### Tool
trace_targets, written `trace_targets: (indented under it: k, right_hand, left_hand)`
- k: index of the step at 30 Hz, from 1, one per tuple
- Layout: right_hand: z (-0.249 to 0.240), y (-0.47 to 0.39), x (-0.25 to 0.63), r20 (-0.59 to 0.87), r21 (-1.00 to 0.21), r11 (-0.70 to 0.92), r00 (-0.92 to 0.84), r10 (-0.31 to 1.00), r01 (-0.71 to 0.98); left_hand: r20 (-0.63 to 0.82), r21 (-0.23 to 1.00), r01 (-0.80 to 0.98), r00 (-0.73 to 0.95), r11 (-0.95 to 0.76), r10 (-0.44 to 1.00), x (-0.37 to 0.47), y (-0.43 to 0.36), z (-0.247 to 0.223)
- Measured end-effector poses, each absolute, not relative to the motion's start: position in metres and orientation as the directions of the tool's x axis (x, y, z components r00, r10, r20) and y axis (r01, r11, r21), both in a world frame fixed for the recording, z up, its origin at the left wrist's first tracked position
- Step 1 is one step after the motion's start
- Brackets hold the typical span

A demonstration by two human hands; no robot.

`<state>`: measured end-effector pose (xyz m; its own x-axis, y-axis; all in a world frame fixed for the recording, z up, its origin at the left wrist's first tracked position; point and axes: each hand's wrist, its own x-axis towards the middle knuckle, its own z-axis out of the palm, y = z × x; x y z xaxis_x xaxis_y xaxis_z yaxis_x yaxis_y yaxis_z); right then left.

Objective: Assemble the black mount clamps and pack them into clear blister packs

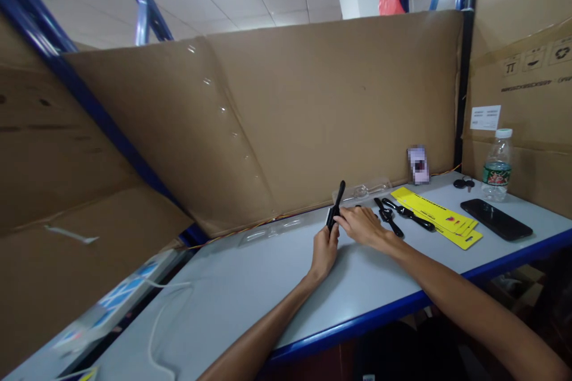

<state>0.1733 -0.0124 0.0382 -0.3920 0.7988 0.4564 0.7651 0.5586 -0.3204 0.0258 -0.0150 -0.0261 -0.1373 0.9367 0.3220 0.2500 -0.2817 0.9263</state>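
Observation:
Near the back of the grey table, my left hand (325, 252) is closed round the lower part of a black watch (331, 217), whose strap sticks up above the fingers. My right hand (361, 225) touches the same watch from the right, its fingertips pressed to the watch's side. Just right of that hand lie two more black watches, one (388, 217) beside it and another (409, 214) partly over yellow cards (438, 217). Behind the hands is a clear plastic tray (361, 190).
A black phone (496, 219), a water bottle (497, 169) and keys (463, 183) are at the right. A small propped screen (418, 165) stands at the back. Another clear tray (272, 231) and a white cable (154, 330) lie left. Cardboard walls (339, 101) surround the table (232, 292).

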Motion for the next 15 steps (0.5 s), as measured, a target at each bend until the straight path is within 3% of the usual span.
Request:
trace_targets:
  k: [5,8,11,15]
  right_hand:
    - [0.031,-0.012,0.164,0.440,-0.329,0.529,-0.368,0.819,0.783]
    - [0.025,-0.007,0.158,0.415,-0.541,0.472,-0.267,0.870,0.697]
    - [0.019,-0.002,0.153,0.345,-0.790,0.408,-0.218,0.913,0.459]
    - [0.017,0.003,0.151,0.234,-0.931,0.295,-0.272,0.933,0.214]
  left_hand:
    - [0.436,0.860,0.360,-0.153,-0.361,0.887,0.026,-0.020,-0.022]
    - [0.469,0.833,0.402,-0.150,-0.380,0.870,0.025,-0.023,-0.019]
    - [0.503,0.803,0.441,-0.143,-0.400,0.852,0.023,-0.024,-0.016]
    - [0.456,0.849,0.362,-0.134,-0.384,0.880,0.023,-0.022,-0.016]
